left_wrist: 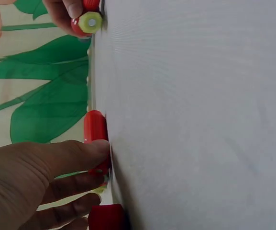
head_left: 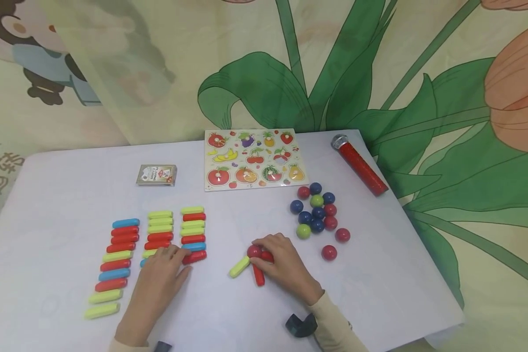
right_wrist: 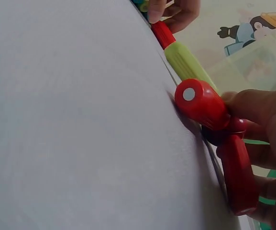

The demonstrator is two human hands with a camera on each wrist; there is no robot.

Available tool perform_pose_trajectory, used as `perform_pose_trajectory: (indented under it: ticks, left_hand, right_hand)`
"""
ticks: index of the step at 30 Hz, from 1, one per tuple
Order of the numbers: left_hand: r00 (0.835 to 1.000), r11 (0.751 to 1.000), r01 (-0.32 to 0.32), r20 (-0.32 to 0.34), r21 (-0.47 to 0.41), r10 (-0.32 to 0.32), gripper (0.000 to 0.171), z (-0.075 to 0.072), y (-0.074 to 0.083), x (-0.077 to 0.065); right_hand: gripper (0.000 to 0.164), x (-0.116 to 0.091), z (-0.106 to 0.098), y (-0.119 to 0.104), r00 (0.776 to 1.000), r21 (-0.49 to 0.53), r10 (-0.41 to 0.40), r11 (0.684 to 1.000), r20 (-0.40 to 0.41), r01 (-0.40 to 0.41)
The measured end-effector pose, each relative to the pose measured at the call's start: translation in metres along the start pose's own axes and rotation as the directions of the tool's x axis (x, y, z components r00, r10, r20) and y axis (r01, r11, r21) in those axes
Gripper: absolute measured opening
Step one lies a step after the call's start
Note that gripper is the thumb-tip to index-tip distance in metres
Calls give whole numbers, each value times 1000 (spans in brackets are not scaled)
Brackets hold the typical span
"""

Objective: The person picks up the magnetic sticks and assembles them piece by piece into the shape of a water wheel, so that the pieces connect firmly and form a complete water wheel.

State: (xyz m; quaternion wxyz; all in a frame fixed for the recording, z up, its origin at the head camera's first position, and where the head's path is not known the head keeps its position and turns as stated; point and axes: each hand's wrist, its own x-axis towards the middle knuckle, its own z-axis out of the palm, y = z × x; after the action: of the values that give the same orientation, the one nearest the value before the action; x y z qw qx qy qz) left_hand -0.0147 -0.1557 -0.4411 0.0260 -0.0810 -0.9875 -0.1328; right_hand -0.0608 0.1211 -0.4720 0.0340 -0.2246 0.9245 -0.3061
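Observation:
My right hand (head_left: 288,266) grips a red ball (head_left: 254,251) joined to several short sticks. One is a yellow-green stick (head_left: 239,267) angling left; a red stick (head_left: 258,275) points toward me. Another red stick (right_wrist: 237,177) lies along the fingers. A pale disc shows in a stick's end in the right wrist view. My left hand (head_left: 158,281) pinches the near end of a red stick (head_left: 195,257), the nearest in the right-hand column. In the left wrist view the thumb (left_wrist: 92,152) lies on this red stick. The left hand partly covers the middle column.
Red, blue and yellow-green sticks (head_left: 116,264) lie in three columns at left. Several blue, red and green balls (head_left: 318,213) cluster at right. Behind are a card box (head_left: 156,175), a fruit puzzle board (head_left: 255,159) and a red microphone (head_left: 361,166). A black curved object (head_left: 301,326) shows beside the right sleeve.

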Motion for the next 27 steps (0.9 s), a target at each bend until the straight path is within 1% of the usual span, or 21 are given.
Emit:
perform_pose_trajectory:
  ticks: [5, 10, 13, 16, 18, 23, 27]
  left_hand:
    - [1000, 1000, -11, 9, -16, 12, 49, 4, 2, 0]
    - [999, 995, -10, 31, -101, 13, 44, 7, 7, 1]
    - [998, 988, 1, 64, -158, 9, 40, 11, 13, 3]
    - [996, 981, 3, 87, -193, 14, 37, 15, 21, 7]
    - [995, 977, -11, 91, -215, 31, 35, 17, 27, 10]
    - [994, 967, -63, 69, -245, 82, 34, 21, 37, 18]
    - [992, 966, -70, 81, -250, 93, 36, 25, 43, 22]
  right_hand:
    - [42, -1, -2, 0, 998, 18, 56, 998, 12, -56]
    - [41, 0, -4, 2, 996, 39, 88, 995, 17, -88]
    - [40, 2, -3, 3, 997, 51, 73, 996, 17, -74]
    - [39, 4, -1, 4, 999, 64, 48, 997, 14, -49]
    - [38, 5, 1, 4, 999, 62, 33, 997, 15, -33]
    - [39, 7, 3, 3, 1000, 54, 1, 999, 19, -2]
    - [40, 9, 3, 2, 999, 35, -34, 999, 14, 34]
